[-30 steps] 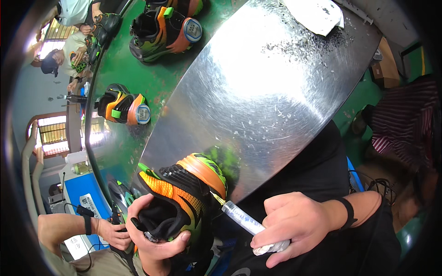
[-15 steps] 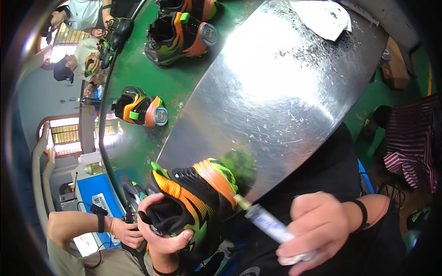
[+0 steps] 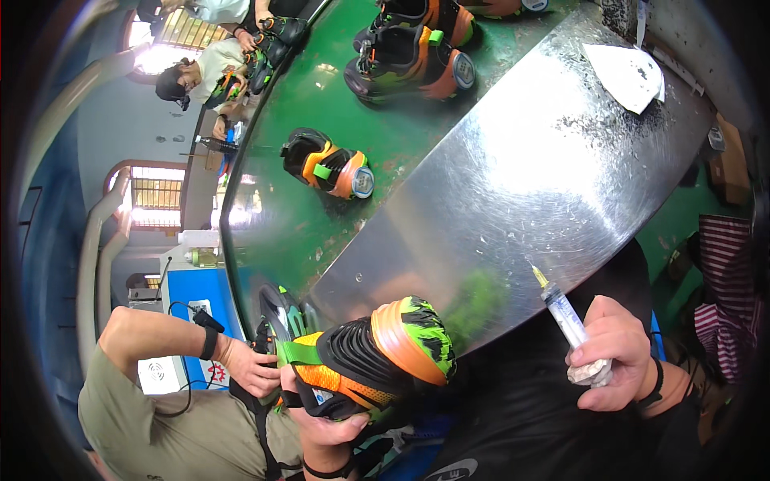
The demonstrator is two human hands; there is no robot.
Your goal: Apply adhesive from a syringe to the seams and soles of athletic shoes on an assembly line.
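My left hand point(image 3: 322, 434) is closed on an orange, black and green sneaker point(image 3: 377, 353), its thumb at the shoe's collar and its other fingers mostly hidden. The sneaker is tilted over the near edge of a shiny metal sheet point(image 3: 377, 248), its green-and-black patterned end pointing right. In my right hand point(image 3: 618, 349) is a syringe point(image 3: 565, 317) with a clear barrel and a yellowish narrow tip pointing up and left. A whitish wad point(image 3: 592, 371) shows at the syringe's back end, under my fingers. The tip stands apart from the sneaker.
One sneaker point(image 3: 327, 164) stands alone on the green table point(image 3: 273, 224); several more stand farther back. White paper point(image 3: 626, 76) lies on the metal's far right. Close on my left, a co-worker's hand point(image 3: 249, 367) touches another shoe point(image 3: 277, 317). Other people handle shoes across the table.
My left hand has turned the sneaker, so its patterned end faces right and up. My right hand has moved right and up with the syringe, whose tip has left the shoe's edge. The view has shifted.
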